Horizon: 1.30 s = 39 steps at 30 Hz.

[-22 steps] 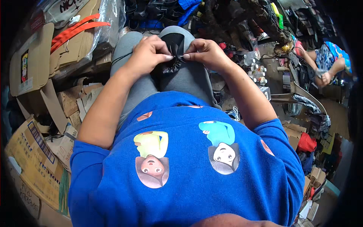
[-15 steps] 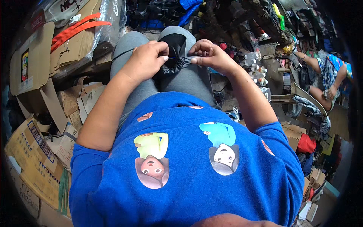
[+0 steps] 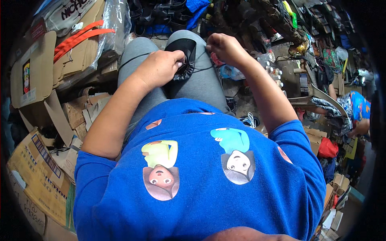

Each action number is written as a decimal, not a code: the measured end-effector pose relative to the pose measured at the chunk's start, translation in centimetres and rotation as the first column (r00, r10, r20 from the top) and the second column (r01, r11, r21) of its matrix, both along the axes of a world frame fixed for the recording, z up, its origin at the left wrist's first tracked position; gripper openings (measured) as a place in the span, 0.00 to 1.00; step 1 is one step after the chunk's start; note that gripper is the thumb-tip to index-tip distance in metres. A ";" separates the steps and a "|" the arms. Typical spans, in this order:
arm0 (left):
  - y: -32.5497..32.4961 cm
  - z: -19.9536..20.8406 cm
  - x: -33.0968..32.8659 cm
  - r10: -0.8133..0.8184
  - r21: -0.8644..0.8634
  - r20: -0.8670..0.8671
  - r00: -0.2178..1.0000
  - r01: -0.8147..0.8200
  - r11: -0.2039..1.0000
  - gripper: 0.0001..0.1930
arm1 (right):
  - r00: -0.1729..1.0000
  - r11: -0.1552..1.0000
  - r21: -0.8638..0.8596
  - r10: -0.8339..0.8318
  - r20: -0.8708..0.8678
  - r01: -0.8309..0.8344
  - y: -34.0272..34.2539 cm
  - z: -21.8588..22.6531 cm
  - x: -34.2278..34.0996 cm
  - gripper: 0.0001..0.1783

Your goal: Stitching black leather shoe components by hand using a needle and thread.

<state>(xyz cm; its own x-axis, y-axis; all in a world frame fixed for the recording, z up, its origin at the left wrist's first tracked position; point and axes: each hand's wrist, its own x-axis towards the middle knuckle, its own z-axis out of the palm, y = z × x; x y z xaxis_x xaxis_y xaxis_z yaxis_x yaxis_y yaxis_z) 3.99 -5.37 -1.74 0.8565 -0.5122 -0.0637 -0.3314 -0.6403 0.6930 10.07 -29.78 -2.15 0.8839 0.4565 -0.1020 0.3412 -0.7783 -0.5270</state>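
A small black cloth piece (image 3: 187, 45) with a gathered, ruffled edge lies over my right knee. My left hand (image 3: 163, 66) pinches that gathered edge between thumb and fingers. Farther right and raised a little off the cloth is my right hand (image 3: 227, 49), its fingers closed on a thin dark cord (image 3: 212, 58). The cord loops down and back across my thigh toward the ruffle. Another stretch of dark line crosses my left thigh. Whether a needle is still in either hand is hidden.
Cardboard boxes (image 3: 34, 72) and orange-red straps (image 3: 82, 38) are piled on the left. Black shoes (image 3: 171, 16) lie ahead. Small white-capped bottles (image 3: 275, 74) stand to the right, beside a curved wooden chair part (image 3: 299, 101). Another person in blue patterned clothing (image 3: 360, 104) is at far right.
My right hand has moved up and right, away from the cloth, drawing the cord out. A thin pale rod between my hands no longer shows. The other person has shifted lower.
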 end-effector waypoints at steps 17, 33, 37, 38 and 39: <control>8.3 -0.5 -2.4 -0.033 0.145 0.364 0.931 -0.021 0.989 0.07 | 0.838 0.838 -0.348 0.505 0.205 -0.420 -1.3 2.1 -1.7 0.03; 2.9 6.5 -5.5 -0.348 -0.714 -0.564 0.749 -0.231 0.661 0.06 | 0.884 0.810 0.561 0.377 -0.275 -0.171 4.9 4.4 -5.0 0.17; 13.2 5.5 -6.0 0.161 0.254 0.306 0.938 -0.244 0.936 0.07 | 0.960 0.998 -0.027 -0.058 -0.275 0.053 -4.8 2.2 -4.3 0.14; 16.6 6.2 -6.3 0.344 0.248 0.378 0.859 -0.452 0.857 0.07 | 0.972 0.994 0.032 -0.095 -0.215 0.104 -11.5 -0.3 -3.4 0.17; 20.1 8.1 -7.4 0.426 0.276 0.494 0.758 -0.601 0.750 0.08 | 0.971 0.965 -0.139 -0.233 -0.047 0.225 -15.3 0.0 -3.5 0.16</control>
